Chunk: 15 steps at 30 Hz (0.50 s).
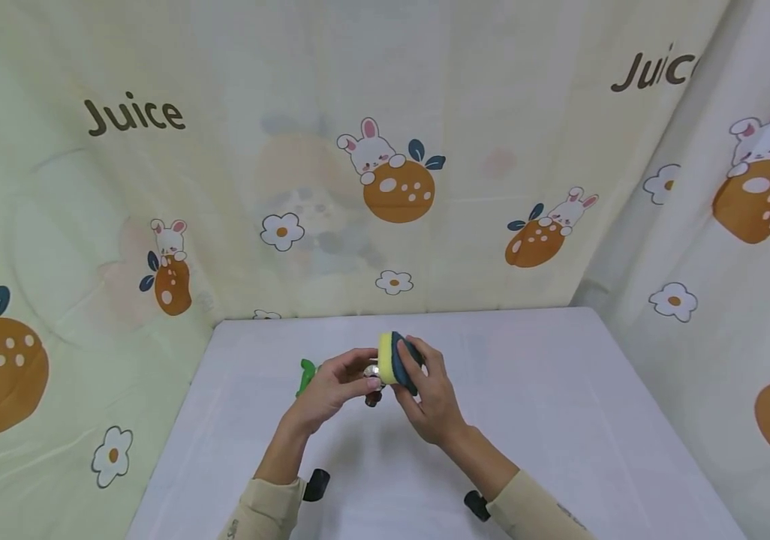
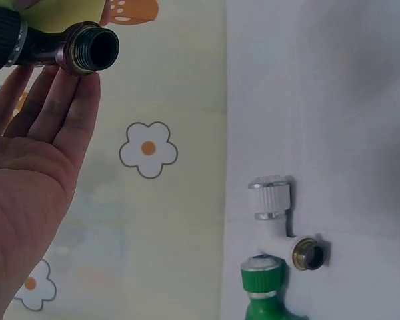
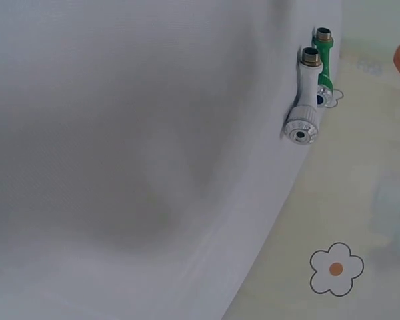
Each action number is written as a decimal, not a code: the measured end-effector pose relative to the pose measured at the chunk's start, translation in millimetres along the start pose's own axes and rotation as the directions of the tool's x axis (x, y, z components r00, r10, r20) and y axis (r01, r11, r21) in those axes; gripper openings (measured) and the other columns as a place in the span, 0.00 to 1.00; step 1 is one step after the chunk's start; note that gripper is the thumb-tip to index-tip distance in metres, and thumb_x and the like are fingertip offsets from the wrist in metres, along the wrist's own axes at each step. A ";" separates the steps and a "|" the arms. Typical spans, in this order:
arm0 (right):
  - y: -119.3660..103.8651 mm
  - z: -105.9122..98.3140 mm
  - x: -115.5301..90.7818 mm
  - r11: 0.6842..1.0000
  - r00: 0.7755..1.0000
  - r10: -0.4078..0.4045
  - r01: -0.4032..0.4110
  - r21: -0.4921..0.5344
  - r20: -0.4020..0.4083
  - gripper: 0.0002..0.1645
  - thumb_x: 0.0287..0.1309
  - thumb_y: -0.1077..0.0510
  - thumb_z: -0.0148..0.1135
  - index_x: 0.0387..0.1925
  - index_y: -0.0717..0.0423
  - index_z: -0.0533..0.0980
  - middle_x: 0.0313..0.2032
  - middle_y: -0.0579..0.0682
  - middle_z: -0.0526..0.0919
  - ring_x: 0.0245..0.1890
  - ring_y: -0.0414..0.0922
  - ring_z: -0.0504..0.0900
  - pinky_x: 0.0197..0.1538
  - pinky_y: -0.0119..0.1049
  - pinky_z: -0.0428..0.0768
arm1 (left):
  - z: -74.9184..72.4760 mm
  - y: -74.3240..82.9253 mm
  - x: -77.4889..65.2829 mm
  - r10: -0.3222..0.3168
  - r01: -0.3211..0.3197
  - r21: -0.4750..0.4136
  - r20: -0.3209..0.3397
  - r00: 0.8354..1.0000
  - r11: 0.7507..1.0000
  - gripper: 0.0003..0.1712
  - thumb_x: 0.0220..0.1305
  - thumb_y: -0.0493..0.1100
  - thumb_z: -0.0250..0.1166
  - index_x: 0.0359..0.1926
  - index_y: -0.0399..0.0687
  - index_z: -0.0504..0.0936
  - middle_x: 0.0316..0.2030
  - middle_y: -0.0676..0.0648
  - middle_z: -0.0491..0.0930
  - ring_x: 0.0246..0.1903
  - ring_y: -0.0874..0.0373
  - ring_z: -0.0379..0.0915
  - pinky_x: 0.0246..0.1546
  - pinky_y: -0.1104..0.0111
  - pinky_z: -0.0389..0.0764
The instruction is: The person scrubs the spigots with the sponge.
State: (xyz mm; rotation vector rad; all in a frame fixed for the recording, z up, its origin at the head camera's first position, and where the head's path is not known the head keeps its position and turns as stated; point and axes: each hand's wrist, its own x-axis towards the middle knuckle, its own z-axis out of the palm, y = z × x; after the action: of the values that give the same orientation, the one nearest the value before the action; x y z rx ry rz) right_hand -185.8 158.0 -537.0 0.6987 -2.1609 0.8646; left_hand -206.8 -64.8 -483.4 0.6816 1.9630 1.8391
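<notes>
A dark brown angle valve (image 2: 93, 48) with a black ribbed knob and a threaded outlet is held by my left hand (image 1: 336, 382), between thumb and fingers, above the table. My right hand (image 1: 435, 397) grips a sponge (image 1: 386, 360), yellow on one side and dark blue on the other. The yellow face is turned left, right at the valve, and hides part of it in the head view. In the left wrist view the sponge's yellow (image 2: 60, 7) shows behind the valve. The right wrist view shows neither the right hand nor the sponge.
Beyond my left hand, a green valve (image 1: 306, 375) lies on the white table (image 1: 527, 420). A white valve (image 3: 308, 87) lies close beside it, mostly hidden in the head view. Printed curtains (image 1: 479, 262) hang along the table's back and sides.
</notes>
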 end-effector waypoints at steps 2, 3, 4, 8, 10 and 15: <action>-0.3 -0.8 0.3 1.000 1.000 0.004 -0.004 -0.001 -0.003 0.37 0.80 0.39 0.42 0.79 0.53 0.62 0.72 0.62 0.65 0.67 0.55 0.69 0.56 0.49 0.86 | 1.1 -0.4 0.4 0.017 -0.017 -0.008 -0.007 1.000 1.000 0.30 0.71 0.43 0.69 0.71 0.49 0.74 0.66 0.40 0.77 0.53 0.51 0.83 0.57 0.63 0.83; -0.5 -1.3 0.7 1.000 1.000 0.007 -0.007 -0.001 -0.005 0.37 0.80 0.38 0.42 0.79 0.54 0.62 0.72 0.62 0.65 0.67 0.55 0.69 0.56 0.50 0.86 | 1.6 -0.5 0.6 0.028 -0.028 -0.014 -0.011 1.000 0.999 0.30 0.71 0.43 0.69 0.71 0.49 0.74 0.66 0.40 0.77 0.53 0.52 0.83 0.56 0.64 0.84; -0.5 -1.7 1.1 1.000 1.000 0.012 -0.012 -0.002 -0.005 0.37 0.80 0.38 0.42 0.79 0.54 0.62 0.72 0.62 0.65 0.67 0.55 0.70 0.56 0.50 0.86 | 2.0 -0.5 0.8 0.040 -0.040 -0.023 -0.017 0.999 0.999 0.30 0.71 0.42 0.69 0.71 0.49 0.74 0.66 0.39 0.77 0.53 0.52 0.83 0.55 0.65 0.84; -0.5 -2.6 3.9 1.000 1.000 0.024 -0.024 -0.011 -0.002 0.38 0.80 0.37 0.42 0.79 0.53 0.62 0.72 0.62 0.65 0.67 0.55 0.70 0.56 0.50 0.86 | 2.3 -0.8 2.0 0.059 -0.061 -0.047 -0.041 0.997 0.997 0.32 0.70 0.39 0.69 0.73 0.51 0.72 0.65 0.37 0.78 0.51 0.53 0.83 0.53 0.66 0.85; 0.4 -2.2 4.7 1.000 1.000 0.026 -0.026 -0.017 0.003 0.38 0.80 0.37 0.42 0.79 0.53 0.62 0.72 0.62 0.65 0.67 0.55 0.71 0.56 0.50 0.86 | 1.7 -0.4 2.4 0.044 -0.047 -0.058 -0.048 0.998 0.997 0.35 0.69 0.39 0.70 0.74 0.54 0.70 0.63 0.37 0.78 0.52 0.53 0.83 0.54 0.65 0.85; 3.1 -0.9 5.1 0.999 0.999 0.039 -0.038 -0.029 0.009 0.37 0.80 0.38 0.43 0.79 0.52 0.62 0.72 0.61 0.67 0.67 0.55 0.71 0.57 0.51 0.86 | 2.0 2.7 2.2 0.007 -0.009 -0.052 -0.037 0.999 0.999 0.47 0.65 0.39 0.73 0.79 0.62 0.61 0.57 0.37 0.79 0.54 0.51 0.83 0.57 0.60 0.84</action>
State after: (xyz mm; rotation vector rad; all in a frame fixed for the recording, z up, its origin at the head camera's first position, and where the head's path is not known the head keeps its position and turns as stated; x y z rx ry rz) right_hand -190.7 159.5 -533.8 0.6502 -2.1974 0.8500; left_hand -207.2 -61.8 -480.7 0.6450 1.9301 1.9145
